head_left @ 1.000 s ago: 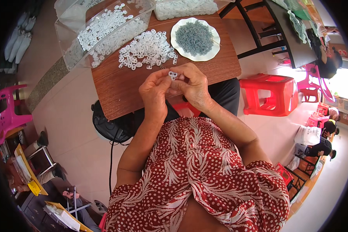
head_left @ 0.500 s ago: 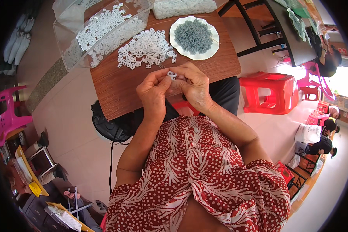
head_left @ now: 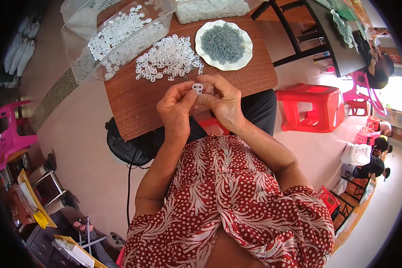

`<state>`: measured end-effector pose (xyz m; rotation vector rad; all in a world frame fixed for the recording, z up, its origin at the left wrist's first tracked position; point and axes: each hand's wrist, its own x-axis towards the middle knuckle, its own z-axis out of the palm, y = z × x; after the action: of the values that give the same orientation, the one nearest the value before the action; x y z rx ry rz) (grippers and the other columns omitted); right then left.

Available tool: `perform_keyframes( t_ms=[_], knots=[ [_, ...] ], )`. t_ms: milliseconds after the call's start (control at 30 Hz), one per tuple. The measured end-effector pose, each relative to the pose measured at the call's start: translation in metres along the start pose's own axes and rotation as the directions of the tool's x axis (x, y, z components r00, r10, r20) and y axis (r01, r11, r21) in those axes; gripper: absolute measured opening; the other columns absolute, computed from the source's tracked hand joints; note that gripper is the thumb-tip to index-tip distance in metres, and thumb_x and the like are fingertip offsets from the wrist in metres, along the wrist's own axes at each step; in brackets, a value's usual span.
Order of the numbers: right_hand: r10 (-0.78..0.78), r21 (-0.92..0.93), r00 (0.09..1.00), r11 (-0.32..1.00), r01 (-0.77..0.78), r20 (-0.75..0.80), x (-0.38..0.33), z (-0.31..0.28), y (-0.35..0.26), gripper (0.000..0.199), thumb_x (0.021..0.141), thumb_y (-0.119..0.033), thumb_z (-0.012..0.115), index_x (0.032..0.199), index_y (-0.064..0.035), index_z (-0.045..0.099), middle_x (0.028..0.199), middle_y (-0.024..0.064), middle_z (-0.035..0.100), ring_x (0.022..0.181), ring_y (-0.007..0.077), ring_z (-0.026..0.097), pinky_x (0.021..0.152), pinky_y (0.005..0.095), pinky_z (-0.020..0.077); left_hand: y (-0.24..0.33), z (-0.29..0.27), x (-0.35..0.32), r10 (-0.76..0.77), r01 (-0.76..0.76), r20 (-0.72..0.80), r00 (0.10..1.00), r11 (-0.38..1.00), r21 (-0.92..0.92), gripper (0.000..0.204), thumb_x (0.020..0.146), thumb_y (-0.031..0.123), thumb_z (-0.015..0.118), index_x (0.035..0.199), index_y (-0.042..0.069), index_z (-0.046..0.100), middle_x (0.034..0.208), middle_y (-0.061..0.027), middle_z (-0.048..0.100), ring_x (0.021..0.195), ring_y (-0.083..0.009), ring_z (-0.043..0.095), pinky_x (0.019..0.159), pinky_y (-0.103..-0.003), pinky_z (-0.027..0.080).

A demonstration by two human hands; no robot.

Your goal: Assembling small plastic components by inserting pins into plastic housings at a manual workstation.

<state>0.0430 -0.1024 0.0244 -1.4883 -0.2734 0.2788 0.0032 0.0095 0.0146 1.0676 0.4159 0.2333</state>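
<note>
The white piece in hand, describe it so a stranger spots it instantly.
Find the brown table, then the left hand and right hand meeting over its near side. Between them shows a small white piece with dark-looking holes. Unlike its lookalikes in the loose white heap beyond, it is held by hand.

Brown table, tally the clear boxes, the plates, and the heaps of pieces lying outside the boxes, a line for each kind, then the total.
Clear boxes: 2
White plate: 1
Heap of white pieces: 1
Heap of grey pieces: 1
Total: 5
</note>
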Motion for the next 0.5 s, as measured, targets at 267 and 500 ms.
perform_keyframes(
  t_ms=[267, 500],
  knots=[
    [-0.075, -0.116, 0.997, 0.99, 0.077, 0.021, -0.0001, -0.0022, -0.0029, 0.028, 0.071, 0.009, 0.066, 0.098, -0.0004, 0.062, 0.086, -0.0002, 0.053, 0.075, 0.0049, 0.05, 0.064, 0.0176, 0.0426, 0.0027, -0.0002, -0.0038, 0.053, -0.051, 0.043, 0.998, 0.998, -0.04, 0.022, 0.082, 0.0, 0.06, 0.104, -0.005, 0.06, 0.08, -0.004, 0.06, 0.063, -0.008, 0.05, 0.058, -0.019, 0.042],
    [-0.059, 0.084, 0.998, 0.995, 0.061, -0.018, -0.0041, 0.0029, -0.0104, 0.033, 0.071, 0.009, 0.065, 0.102, -0.0007, 0.062, 0.086, -0.0002, 0.052, 0.073, 0.0054, 0.047, 0.065, 0.0171, 0.0409, 0.0, -0.0009, -0.0064, 0.137, -0.139, 0.065, 0.988, 0.99, 0.035, 0.022, 0.085, 0.003, 0.058, 0.106, -0.003, 0.06, 0.088, -0.0042, 0.061, 0.069, -0.0081, 0.053, 0.063, -0.019, 0.045]
  ],
)
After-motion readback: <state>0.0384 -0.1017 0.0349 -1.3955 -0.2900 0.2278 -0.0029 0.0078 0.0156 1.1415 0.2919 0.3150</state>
